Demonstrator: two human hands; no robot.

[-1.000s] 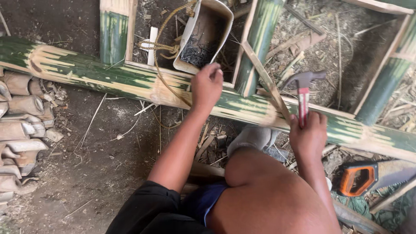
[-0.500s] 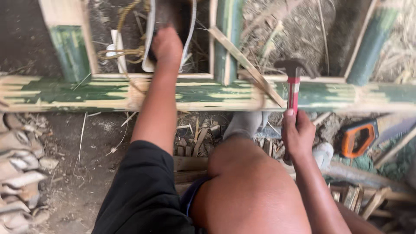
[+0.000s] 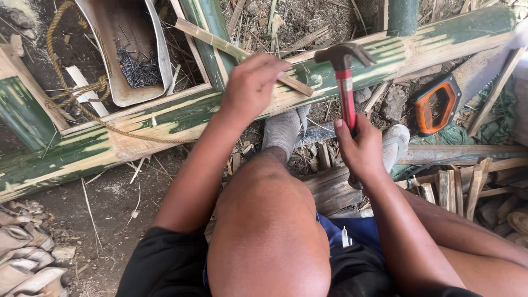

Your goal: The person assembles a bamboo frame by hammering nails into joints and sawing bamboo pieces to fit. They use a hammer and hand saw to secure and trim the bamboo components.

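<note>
Bamboo pole (image 3: 165, 124), stiff, heavy and slick-skinned, spans the ground; left hand (image 3: 250, 88), fingers pinched together, steadies a light, splintery bamboo slat (image 3: 242, 52) at its upper edge; right hand (image 3: 360, 151) is clamped low on the top-heavy claw hammer (image 3: 344, 77).
</note>
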